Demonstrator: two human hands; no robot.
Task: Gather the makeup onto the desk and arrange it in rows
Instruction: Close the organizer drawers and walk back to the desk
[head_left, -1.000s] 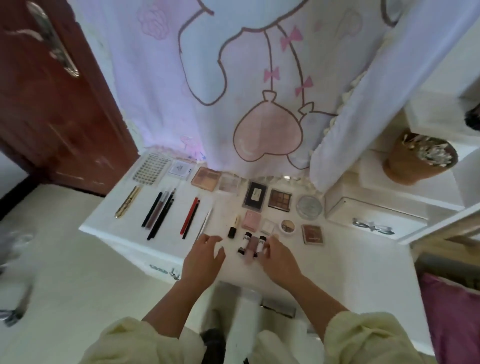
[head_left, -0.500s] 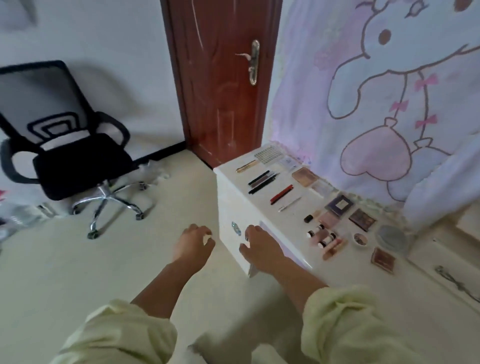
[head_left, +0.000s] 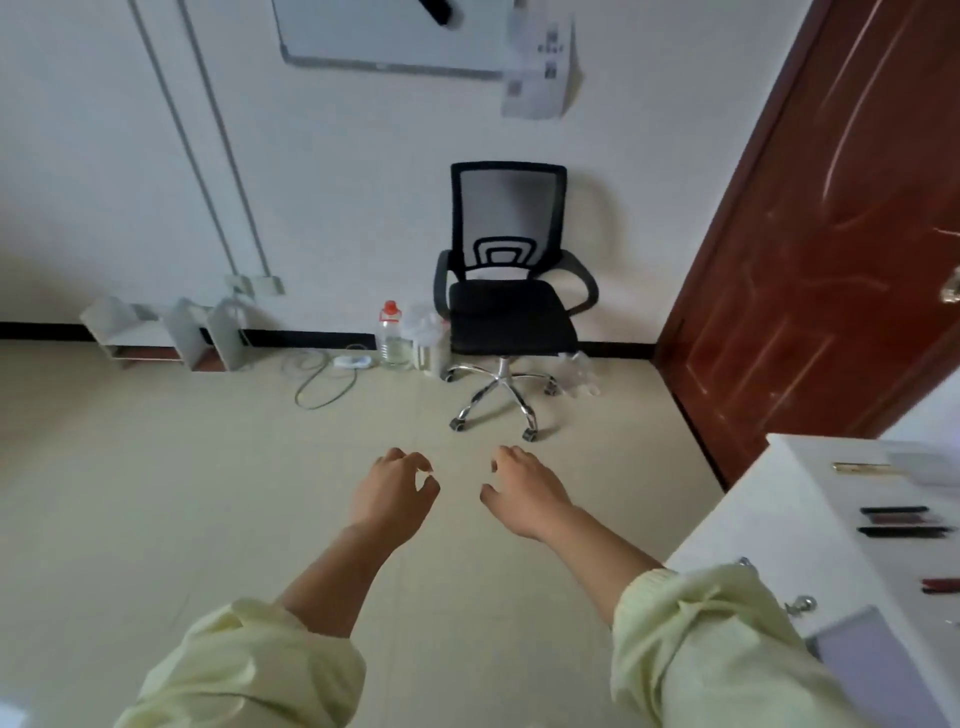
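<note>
1. Left hand (head_left: 392, 493): it hangs over the pale, matt floor (head_left: 208, 493) with fingers loosely curled downward and nothing in them.
2. Right hand (head_left: 524, 493): its fingers are bent and slightly spread and hold nothing.
3. Desk (head_left: 769, 525): it has a smooth white top and a square corner, and sits at the right edge of the view.
4. Makeup on the desk: a slim gold tube (head_left: 865, 467) lies apart from the dark pencils (head_left: 898, 519), which lie side by side in a row. A red stick (head_left: 940, 585) is cut off by the frame. These look like liners, though blur hides the detail.
5. Surroundings: a chair (head_left: 511, 312) with a black mesh back and chromed star base stands against the white wall. A clear bottle (head_left: 389, 338) with a red cap stands beside it. The door (head_left: 831, 260) is glossy, red-brown and panelled.
6. Change: half a second ago the palettes and the cartoon curtain were in view, and now only the desk's end shows. The right hand, then at the desk's front corner, is now clear of it.
</note>
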